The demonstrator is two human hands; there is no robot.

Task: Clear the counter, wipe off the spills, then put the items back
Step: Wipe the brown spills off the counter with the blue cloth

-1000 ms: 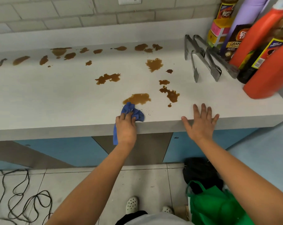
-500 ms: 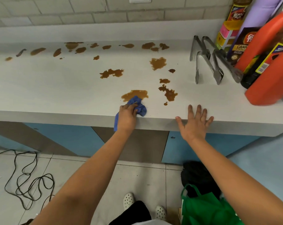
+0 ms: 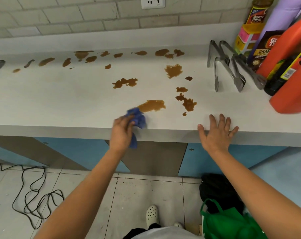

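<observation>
One brown spill (image 3: 152, 105) is lying just up and to the right of the blue cloth (image 3: 137, 118), which the left hand (image 3: 121, 133) is clamping in its curled fingers at the front edge of the table (image 3: 60, 104), the cloth's upper corner touching or nearly touching the puddle's lower-left end while a tail is hanging down over the edge. That puddle's long axis is running left-right across mid-frame, so a sweep toward the right looks like the coming move. Right of it, the right hand (image 3: 218, 133) is resting flat with fingers spread, holding nothing, just below a smaller splatter (image 3: 187, 102). More spills are stretching toward the upper left. At upper right, metal tongs (image 3: 227, 66) and bottles, among them an orange jug (image 3: 291, 94), are standing crowded together; their contents cannot be judged.
</observation>
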